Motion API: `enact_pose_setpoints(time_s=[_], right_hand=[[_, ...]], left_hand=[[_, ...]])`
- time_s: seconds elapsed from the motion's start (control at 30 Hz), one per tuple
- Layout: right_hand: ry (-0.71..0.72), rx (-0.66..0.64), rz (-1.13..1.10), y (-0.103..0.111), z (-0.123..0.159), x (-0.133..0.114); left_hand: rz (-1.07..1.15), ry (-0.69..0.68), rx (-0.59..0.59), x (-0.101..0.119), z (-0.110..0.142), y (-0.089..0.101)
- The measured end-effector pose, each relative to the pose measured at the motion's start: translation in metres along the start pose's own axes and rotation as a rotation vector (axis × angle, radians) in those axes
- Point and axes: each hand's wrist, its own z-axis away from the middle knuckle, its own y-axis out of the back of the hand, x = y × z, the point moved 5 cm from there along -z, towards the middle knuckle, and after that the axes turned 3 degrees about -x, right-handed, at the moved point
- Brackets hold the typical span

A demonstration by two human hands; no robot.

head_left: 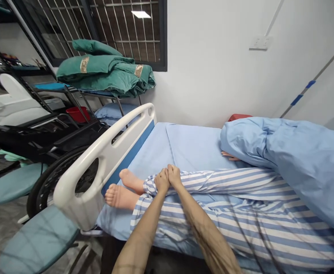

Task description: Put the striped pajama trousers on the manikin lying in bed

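Note:
A figure in blue-and-white striped trousers [241,205] lies on a hospital bed [184,148], bare feet [121,192] toward the white footboard [98,163]. My left hand [161,180] and my right hand [174,176] sit side by side at the far leg's ankle, both closed on the hem of the striped trouser leg. A light blue quilt [292,152] covers the figure's upper body at the right; a hand [229,155] shows just under its edge.
A black wheelchair [44,148] stands left of the footboard. Green folded bedding [107,72] lies on a rack under a barred window. Teal padded seats [35,239] are at the lower left. A white wall runs behind the bed.

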Motion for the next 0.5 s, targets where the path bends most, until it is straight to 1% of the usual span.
enact_pose_setpoints(time_s=[0.07, 0.13, 0.23, 0.3, 0.33, 0.4, 0.5], right_hand=[[0.024, 0.058, -0.003, 0.016, 0.000, -0.014], [0.091, 0.114, -0.024, 0.039, 0.001, -0.037], [0.186, 0.116, -0.054, 0.070, 0.001, -0.073], [0.228, 0.095, -0.047, 0.080, -0.001, -0.087], [0.244, 0.085, -0.035, 0.082, -0.001, -0.089], [0.255, 0.065, 0.009, 0.079, -0.002, -0.079], [0.217, 0.023, 0.110, 0.066, -0.001, -0.040]], left_hand=[[-0.061, -0.025, 0.029, 0.002, -0.001, 0.000], [-0.109, -0.040, 0.063, 0.004, 0.000, -0.001], [-0.144, -0.032, 0.084, 0.006, 0.001, -0.005], [-0.158, -0.023, 0.083, 0.006, 0.001, -0.007], [-0.162, -0.024, 0.083, 0.006, 0.000, -0.007], [-0.163, -0.033, 0.092, 0.006, -0.001, -0.008], [-0.160, -0.048, 0.124, 0.006, -0.002, -0.008]])
